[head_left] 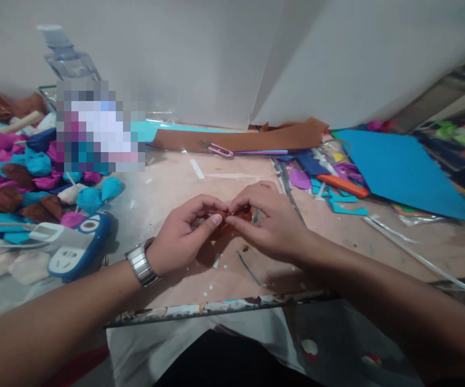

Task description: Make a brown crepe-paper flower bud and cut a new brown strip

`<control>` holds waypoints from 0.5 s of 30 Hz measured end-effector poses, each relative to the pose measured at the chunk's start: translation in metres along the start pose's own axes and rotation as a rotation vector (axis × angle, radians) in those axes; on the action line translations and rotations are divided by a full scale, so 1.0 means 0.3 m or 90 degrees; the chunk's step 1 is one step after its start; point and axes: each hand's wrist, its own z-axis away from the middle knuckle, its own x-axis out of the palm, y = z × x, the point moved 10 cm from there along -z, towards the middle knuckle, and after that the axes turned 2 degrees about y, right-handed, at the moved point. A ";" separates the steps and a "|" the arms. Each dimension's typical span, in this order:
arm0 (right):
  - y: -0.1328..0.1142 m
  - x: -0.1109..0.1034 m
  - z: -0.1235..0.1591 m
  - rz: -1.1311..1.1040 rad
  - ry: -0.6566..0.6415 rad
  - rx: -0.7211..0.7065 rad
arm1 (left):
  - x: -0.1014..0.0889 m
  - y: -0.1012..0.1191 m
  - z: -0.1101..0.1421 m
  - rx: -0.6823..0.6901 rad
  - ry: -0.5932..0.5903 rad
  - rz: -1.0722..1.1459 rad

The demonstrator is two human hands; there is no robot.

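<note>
I'm pinching a small brown piece (245, 215) between the fingertips of my left hand (186, 231) and right hand (272, 223), on my side of the brown strip (252, 142); it's showing more by my right, its long axis unclear.

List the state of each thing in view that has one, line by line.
Left hand: pinching the brown piece
Right hand: pinching it too
Brown piece: held, partly hidden
Bottle: capped
Watch: worn
Power strip: plug at its face, insertion depth unclear
Pink cutter: lying down, overlapping the brown sheet
Blue sheet: unfolded, spread out
</note>
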 end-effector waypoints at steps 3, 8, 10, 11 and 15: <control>0.001 0.003 0.000 -0.001 -0.005 -0.002 | 0.009 -0.001 0.000 -0.009 -0.011 -0.009; -0.008 -0.003 -0.004 0.006 0.007 -0.018 | 0.014 -0.008 0.001 -0.020 -0.023 -0.038; -0.012 -0.004 -0.006 0.012 0.012 -0.024 | 0.013 -0.007 0.002 -0.016 -0.021 -0.036; -0.013 -0.005 -0.006 0.015 0.013 -0.027 | 0.013 -0.005 0.002 -0.010 -0.020 -0.033; -0.019 -0.004 -0.005 0.016 0.007 -0.035 | 0.011 0.003 0.000 0.008 -0.015 -0.019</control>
